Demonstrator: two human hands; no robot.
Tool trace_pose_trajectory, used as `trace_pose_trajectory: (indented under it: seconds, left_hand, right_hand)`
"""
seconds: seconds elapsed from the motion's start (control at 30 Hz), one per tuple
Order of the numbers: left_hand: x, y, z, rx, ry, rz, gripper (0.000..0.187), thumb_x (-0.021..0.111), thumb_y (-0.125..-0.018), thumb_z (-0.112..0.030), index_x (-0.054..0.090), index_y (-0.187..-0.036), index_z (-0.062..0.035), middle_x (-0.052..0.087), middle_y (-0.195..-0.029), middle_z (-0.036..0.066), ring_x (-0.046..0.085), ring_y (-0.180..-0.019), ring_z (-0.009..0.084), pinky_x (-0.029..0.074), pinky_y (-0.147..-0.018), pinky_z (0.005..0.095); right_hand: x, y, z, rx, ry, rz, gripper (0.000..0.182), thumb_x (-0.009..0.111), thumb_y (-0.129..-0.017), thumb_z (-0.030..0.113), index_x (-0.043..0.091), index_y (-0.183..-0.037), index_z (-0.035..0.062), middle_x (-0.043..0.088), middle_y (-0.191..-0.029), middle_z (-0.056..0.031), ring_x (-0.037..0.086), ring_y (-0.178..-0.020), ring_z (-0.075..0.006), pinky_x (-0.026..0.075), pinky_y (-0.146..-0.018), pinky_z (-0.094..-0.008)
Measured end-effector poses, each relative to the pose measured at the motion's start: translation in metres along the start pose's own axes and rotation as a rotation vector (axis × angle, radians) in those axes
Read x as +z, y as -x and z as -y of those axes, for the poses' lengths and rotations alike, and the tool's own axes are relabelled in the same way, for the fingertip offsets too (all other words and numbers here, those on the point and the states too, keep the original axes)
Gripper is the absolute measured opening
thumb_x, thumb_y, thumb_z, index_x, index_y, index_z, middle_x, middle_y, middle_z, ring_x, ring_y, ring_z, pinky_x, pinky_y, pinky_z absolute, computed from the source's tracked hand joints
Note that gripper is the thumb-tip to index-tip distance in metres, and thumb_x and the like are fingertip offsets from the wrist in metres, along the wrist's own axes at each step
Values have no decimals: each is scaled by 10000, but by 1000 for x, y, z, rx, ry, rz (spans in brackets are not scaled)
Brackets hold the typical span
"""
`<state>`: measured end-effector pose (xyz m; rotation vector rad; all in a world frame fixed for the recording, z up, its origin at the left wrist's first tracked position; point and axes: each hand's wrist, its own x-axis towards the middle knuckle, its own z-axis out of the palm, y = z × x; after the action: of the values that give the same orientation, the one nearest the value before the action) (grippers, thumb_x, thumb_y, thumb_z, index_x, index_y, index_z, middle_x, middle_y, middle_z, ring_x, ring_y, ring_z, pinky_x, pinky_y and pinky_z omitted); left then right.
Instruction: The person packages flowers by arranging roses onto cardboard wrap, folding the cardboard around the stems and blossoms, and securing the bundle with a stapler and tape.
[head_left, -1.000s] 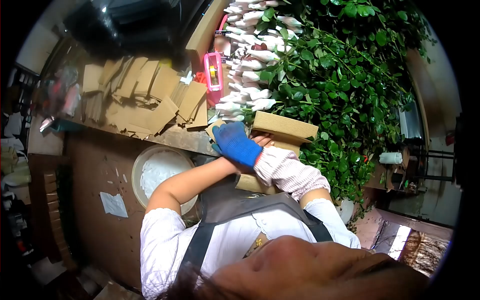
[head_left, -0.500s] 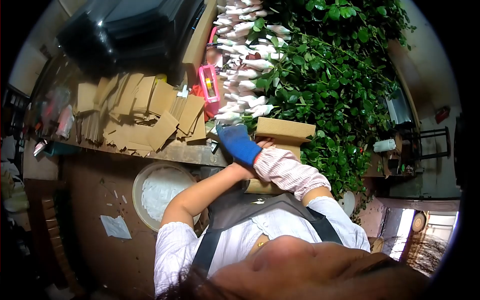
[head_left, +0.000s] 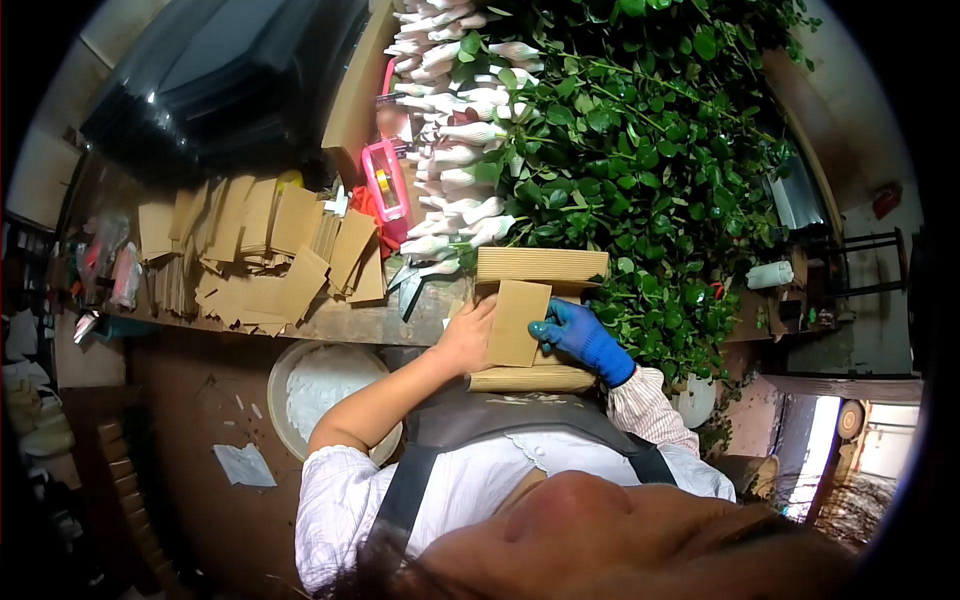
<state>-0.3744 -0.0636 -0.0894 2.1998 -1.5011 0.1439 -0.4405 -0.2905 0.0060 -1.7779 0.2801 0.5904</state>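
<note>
A flat brown cardboard piece (head_left: 518,325) is held in front of my body, over a larger corrugated cardboard sheet (head_left: 540,266) whose far and near edges curl up. My bare left hand (head_left: 468,335) is at the flat piece's left edge, its fingertips partly hidden behind it. On the opposite edge, my right hand (head_left: 583,338) in a blue glove pinches the same piece, fingers bent. Just beyond lie rows of flower heads in white netting (head_left: 470,133), their leafy green stems (head_left: 640,170) stretching to the right. Scissors (head_left: 408,285) rest on the table left of the corrugated sheet.
Stacked cardboard pieces (head_left: 262,255) spread over the left of the table (head_left: 345,318). A pink tape dispenser (head_left: 386,193) stands beside the flowers. Black plastic (head_left: 230,85) covers the back left. Below the table edge sits a round tub (head_left: 283,420) with white contents.
My gloved right hand has moved back from the left near the flowers, uncrossing my arms. A flat cardboard piece is now between my hands, and the scissors have come into view.
</note>
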Motion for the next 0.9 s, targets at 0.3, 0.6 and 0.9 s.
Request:
trace_pose_trajectory:
  seconds: [0.3, 0.6, 0.9]
  left_hand:
    - [-29, 14, 4, -87, 40, -1, 486, 642, -840, -221, 597, -1273, -5, 543, -1371, 205, 511, -1262, 383, 368, -1104, 541]
    - [-62, -12, -25, -96, 182, -34, 209, 732, -785, -15, 719, -994, -21, 708, -1049, 108, 679, -992, 295, 562, -841, 379]
    - [-64, -21, -33, -121, 169, -36, 122, 762, -809, -30, 736, -927, -16, 702, -1005, 114, 679, -938, 300, 558, -799, 375]
  right_hand:
    - [0, -19, 6, 96, 129, 103, 311, 676, -942, 291, 655, -1073, 10, 689, -771, -71, 671, -658, -129, 541, -575, -285]
    - [12, -17, -3, -71, 765, -129, 442, 591, -889, 481, 667, -946, 49, 720, -794, -138, 707, -808, -328, 554, -784, -458]
    - [-89, -15, 4, -534, 421, -854, 197, 641, -904, 370, 679, -982, 193, 684, -786, -76, 674, -659, -289, 552, -622, -415]
